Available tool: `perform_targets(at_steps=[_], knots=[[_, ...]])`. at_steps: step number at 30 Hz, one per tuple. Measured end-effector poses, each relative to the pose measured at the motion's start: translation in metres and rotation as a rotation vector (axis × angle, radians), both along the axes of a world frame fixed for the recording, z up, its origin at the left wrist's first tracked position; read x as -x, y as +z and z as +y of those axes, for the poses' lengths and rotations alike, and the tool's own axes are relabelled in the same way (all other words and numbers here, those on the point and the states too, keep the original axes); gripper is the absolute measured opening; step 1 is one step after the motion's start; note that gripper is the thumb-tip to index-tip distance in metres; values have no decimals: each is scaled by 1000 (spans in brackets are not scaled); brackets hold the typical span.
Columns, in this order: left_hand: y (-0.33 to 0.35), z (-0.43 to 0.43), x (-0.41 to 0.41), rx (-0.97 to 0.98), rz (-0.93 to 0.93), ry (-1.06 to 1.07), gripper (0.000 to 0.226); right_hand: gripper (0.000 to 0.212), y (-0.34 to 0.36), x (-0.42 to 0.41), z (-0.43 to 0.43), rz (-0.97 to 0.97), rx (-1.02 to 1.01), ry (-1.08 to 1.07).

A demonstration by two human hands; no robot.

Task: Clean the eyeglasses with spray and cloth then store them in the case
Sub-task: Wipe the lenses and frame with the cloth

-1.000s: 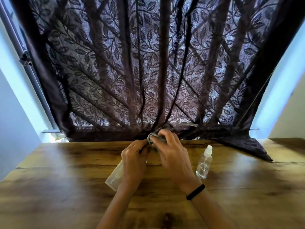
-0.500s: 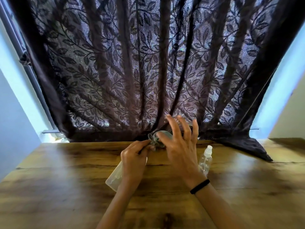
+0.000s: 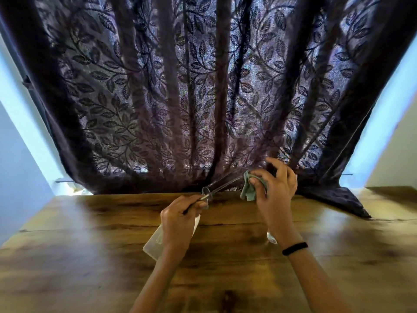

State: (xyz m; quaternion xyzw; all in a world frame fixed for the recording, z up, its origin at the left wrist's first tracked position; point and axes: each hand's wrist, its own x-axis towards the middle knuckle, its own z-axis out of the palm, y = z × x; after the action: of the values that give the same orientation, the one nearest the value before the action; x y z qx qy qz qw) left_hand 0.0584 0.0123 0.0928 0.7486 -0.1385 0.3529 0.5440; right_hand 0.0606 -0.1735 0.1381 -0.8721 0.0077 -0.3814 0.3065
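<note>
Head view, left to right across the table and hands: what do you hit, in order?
translucent plastic case → left hand, its grip pinching the thin clear-framed eyeglasses → grey-green cleaning cloth → right hand pinching that cloth → black wristband

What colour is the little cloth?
The cloth is greyish green, pinched in the right hand. The head view shows it best.

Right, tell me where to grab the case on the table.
Pinch the case across its short width, coming from above at its near end: it lies flat on the table, and the left hand is over its far end.
</note>
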Motion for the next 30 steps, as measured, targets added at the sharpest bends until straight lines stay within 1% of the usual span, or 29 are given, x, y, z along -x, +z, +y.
perform_targets(at_steps=[2,4,7,9,10,12,13,14,17,21,23,24,28,30], knots=[[-2,1,-1,-10,4,19,43,10,2,1,6,-32,80,45],[-3,0,-4,-18,10,35,49,13,4,3,16,-77,220,92],[-2,-3,-5,-31,26,44,44,19,1,8,36,-61,475,129],[-5,-4,-6,-56,39,38,38,16,-6,13,47,-70,604,154],[-7,-4,-6,-77,42,43,35,15,-10,15,52,-89,636,173],[-11,-2,-5,-101,38,71,31,32,-12,18,58,-109,667,187],[-13,0,-5,-102,31,81,30,38,-12,19,59,-110,684,181],[-14,0,-5,-103,25,81,30,39,-12,19,59,-107,702,172],[-11,-1,-3,-101,35,87,27,32,-12,17,52,-104,694,149],[-5,-2,-5,-110,-5,99,24,27,-9,14,44,-170,611,130],[-4,-1,-4,-88,-14,68,25,20,-7,12,38,-198,583,127],[-3,-1,-4,-74,-19,59,27,18,-5,11,34,-207,566,124],[-2,2,-1,-46,-46,57,36,18,-1,11,17,-235,483,86],[-3,3,0,-37,-45,59,40,21,-1,10,9,-239,391,78]])
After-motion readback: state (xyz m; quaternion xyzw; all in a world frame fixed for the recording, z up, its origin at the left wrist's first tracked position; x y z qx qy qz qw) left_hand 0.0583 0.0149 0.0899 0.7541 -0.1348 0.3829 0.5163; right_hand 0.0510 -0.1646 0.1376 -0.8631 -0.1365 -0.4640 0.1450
